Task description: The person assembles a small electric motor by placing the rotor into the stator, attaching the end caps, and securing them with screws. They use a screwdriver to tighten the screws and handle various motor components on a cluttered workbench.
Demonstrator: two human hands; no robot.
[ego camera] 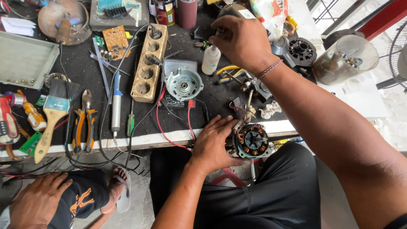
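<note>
My left hand (214,142) grips a round fan motor stator (253,141) with copper windings and red and black wires, held at the near edge of the workbench over my lap. My right hand (241,42) reaches far across the bench and closes around the top of a small white squeeze bottle (210,60) that stands upright. A grey motor housing (183,84) with a centre shaft lies between the two hands.
A beige power strip (147,68), soldering iron (116,104), pliers (83,127), paintbrush (50,123), circuit board (115,41) and grey tray (25,59) crowd the black bench. A clear blender jar (345,59) lies right. Another person's hand (36,199) and knee sit lower left.
</note>
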